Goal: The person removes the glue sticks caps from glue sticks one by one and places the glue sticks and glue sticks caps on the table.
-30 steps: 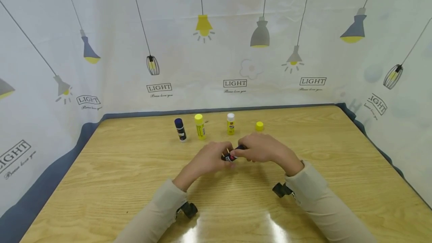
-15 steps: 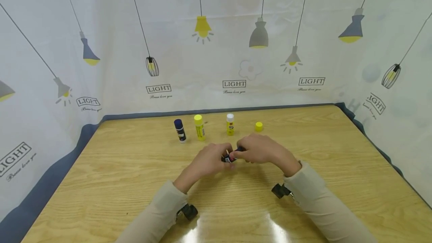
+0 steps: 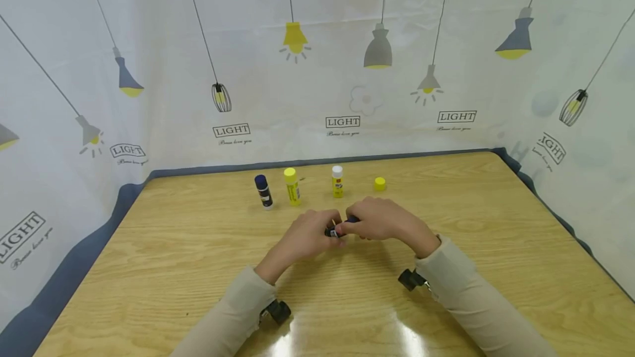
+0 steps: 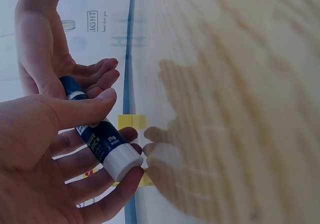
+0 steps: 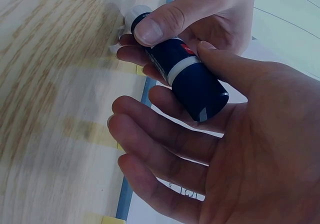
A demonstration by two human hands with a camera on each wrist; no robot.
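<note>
A dark blue glue stick (image 4: 105, 141) with a white base is held in the air between both hands over the table. My left hand (image 3: 310, 233) grips its body, thumb on one side and fingers curled beneath, as the left wrist view shows. At the other end, my right hand (image 3: 384, 219) pinches the glue stick near its dark blue cap (image 5: 200, 91) with thumb and index finger; its other fingers curve loosely below. The cap sits on the stick, a white band beside it. In the head view the fingers hide most of the stick.
Behind the hands stand a dark blue glue stick (image 3: 264, 191), a yellow one (image 3: 292, 186) and a yellow one with a white cap (image 3: 338, 182). A small yellow cap (image 3: 379, 183) lies to their right. A printed curtain borders the wooden table (image 3: 198, 247).
Both hands keep nearly the same place and hold on the glue stick. The head view shifts slightly. The standing glue sticks and the loose yellow cap have not moved.
</note>
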